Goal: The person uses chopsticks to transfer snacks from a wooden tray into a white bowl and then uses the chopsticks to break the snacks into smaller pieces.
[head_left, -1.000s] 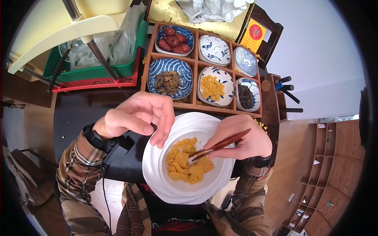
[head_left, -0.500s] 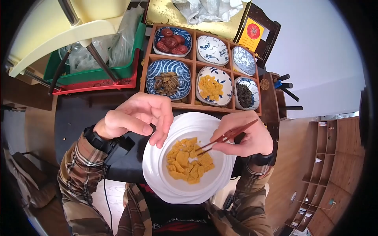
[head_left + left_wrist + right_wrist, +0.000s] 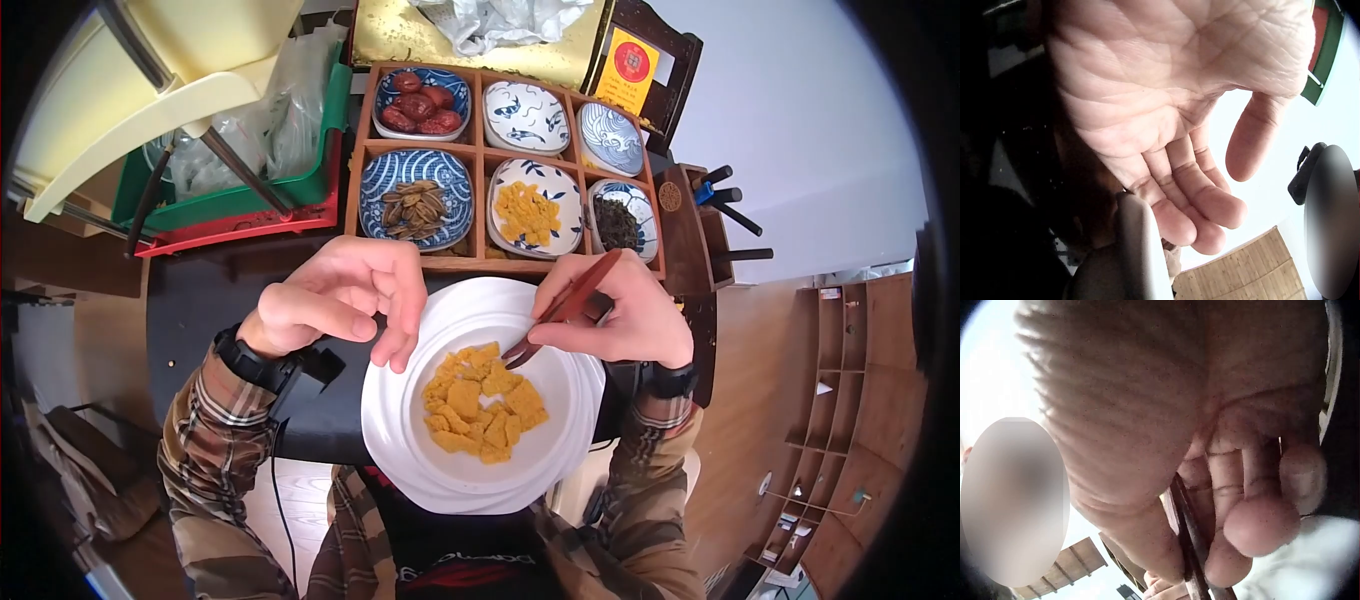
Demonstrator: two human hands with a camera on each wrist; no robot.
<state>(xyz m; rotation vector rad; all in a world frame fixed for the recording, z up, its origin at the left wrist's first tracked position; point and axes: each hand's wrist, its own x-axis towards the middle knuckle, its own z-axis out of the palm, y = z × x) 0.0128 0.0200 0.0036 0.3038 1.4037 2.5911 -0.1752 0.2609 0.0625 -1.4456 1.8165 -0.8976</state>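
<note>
My right hand [image 3: 625, 310] pinches reddish-brown wooden tongs [image 3: 578, 290] between thumb and fingers. In the right wrist view, two slim dark prongs [image 3: 1190, 550] run out past the fingertips. The tongs' tips point down into a white bowl [image 3: 385, 430], at the upper right edge of a heap of flat yellow-orange pieces [image 3: 463, 398]. Over the bowl's upper left rim hovers my left hand [image 3: 345, 300], fingers loosely bent and holding nothing. Its bare palm [image 3: 1166, 69] shows in the left wrist view.
Behind the bowl, a divided wooden tray [image 3: 420, 262] carries small dishes of red dates [image 3: 415, 105], brown seeds or pods [image 3: 415, 208], yellow bits [image 3: 528, 213] and dark leaves [image 3: 615, 222]. A green crate [image 3: 330, 130] stands left; a wooden holder with black-handled tools [image 3: 685, 235] stands right.
My right hand has drawn the tongs up from the middle of the yellow pieces toward the heap's upper right edge and turned them steeper. My left hand has kept its pose.
</note>
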